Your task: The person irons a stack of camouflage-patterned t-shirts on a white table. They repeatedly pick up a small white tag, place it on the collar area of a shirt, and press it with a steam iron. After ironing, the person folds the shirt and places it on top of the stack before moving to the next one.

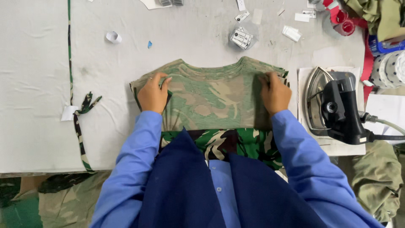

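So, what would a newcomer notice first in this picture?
First, the camouflage shirt spread inside out at the middle of the white table, with the left hand and right hand pressing its two sides. Next, the black iron resting on its pad at the right, and a camouflage strip lying at the left.

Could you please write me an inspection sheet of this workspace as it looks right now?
Surface: white padded cloth-covered table, creased and slightly marked.
Job's things: faded camouflage fabric shirt, inside out, lying flat with its neckline away from the person; darker green camouflage fabric shows at the near edge.
Clutter: small white paper tags, a curled white paper scrap, a long camouflage fabric strip.
Hands: left hand and right hand press on the shirt's side folds.
Cables: grey hose leading from the black-handled steam iron on its white mat.
Surroundings: heaped camouflage cloth below the table.
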